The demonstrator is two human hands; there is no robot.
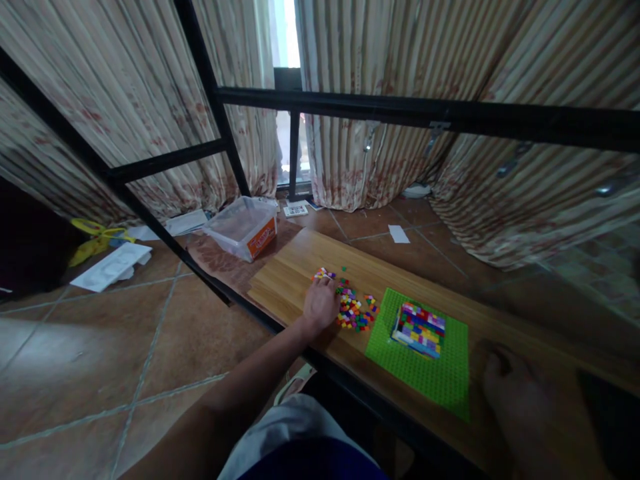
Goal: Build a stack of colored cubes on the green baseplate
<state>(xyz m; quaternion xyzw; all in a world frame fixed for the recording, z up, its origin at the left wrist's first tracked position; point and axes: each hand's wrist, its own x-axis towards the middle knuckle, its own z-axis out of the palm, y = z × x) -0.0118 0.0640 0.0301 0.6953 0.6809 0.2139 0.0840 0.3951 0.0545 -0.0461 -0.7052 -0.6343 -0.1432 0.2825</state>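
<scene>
My left hand [320, 303] reaches onto the wooden board [290, 267] and rests on the left edge of a pile of small coloured bricks [354, 311]; its fingers curl down into the bricks and their tips are hidden. A green baseplate [440, 373] lies to the right of the pile, with a block of stacked multicoloured bricks [420, 329] built on it. My right hand [520, 393] lies on the wood just right of the baseplate, fingers curled under, holding nothing that I can see.
A clear plastic tub with an orange label [243, 228] stands at the board's far left end. Black metal frame bars [425, 113] cross above. Striped curtains [400, 53] hang behind. Papers and a white tray [113, 265] lie on the tiled floor [125, 360].
</scene>
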